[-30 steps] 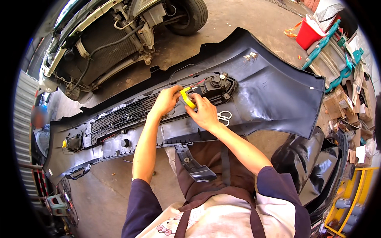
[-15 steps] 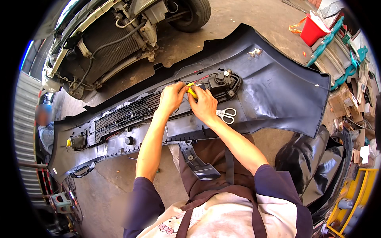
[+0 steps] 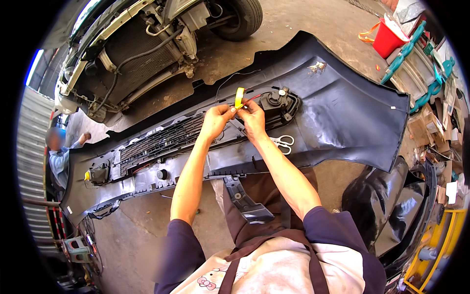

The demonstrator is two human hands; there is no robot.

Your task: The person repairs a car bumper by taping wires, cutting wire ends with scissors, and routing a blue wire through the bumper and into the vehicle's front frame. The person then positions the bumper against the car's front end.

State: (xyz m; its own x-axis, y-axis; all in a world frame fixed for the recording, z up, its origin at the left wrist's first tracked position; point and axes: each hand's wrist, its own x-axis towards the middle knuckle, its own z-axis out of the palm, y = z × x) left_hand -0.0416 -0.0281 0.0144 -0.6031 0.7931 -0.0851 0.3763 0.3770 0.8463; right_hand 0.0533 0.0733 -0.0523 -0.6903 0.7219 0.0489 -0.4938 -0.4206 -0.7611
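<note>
The left hand [image 3: 216,122] and right hand [image 3: 253,121] meet, fingertips pinching bright yellow tape [image 3: 239,97] that stands at their twelve o'clock. Beneath lies a long black plastic bumper [image 3: 325,120]; a stripped metal car front [image 3: 142,61] stands toward ten o'clock. The tape rises higher than half a second ago.

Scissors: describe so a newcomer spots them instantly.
Start at the big black bumper spanning the picture. Find the right hand over it; the scissors lie to that hand's lower right, below the dark lamp housing. Their pale, twin-looped handles stand out against the black parts around them.
</note>
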